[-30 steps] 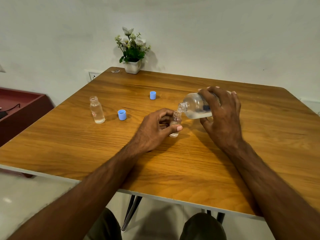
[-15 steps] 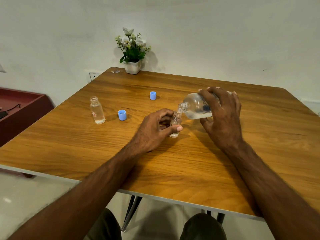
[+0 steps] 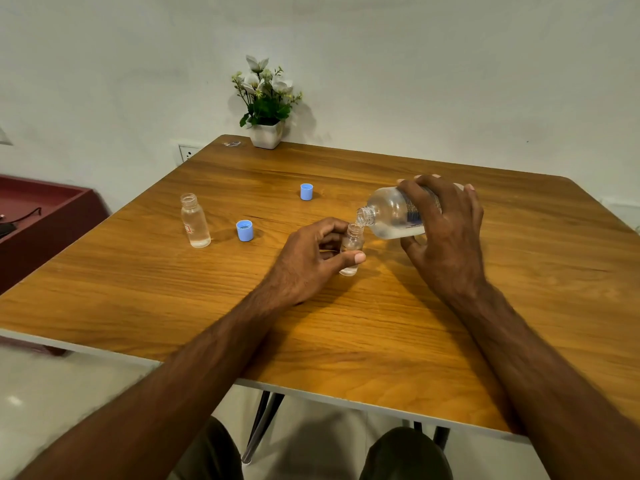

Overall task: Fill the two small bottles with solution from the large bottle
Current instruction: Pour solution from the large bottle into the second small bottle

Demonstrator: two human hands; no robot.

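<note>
You are tilting the clear large bottle (image 3: 393, 214) mouth-down over one uncapped small bottle (image 3: 351, 245); the other small bottle (image 3: 194, 221) is standing upright, well left.

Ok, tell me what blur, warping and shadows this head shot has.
Head view: table edges bow from the wide lens; forearms smear toward the bottom; small bottle and large bottle stay sharp; the plant casts soft shadow on the wall.
</note>
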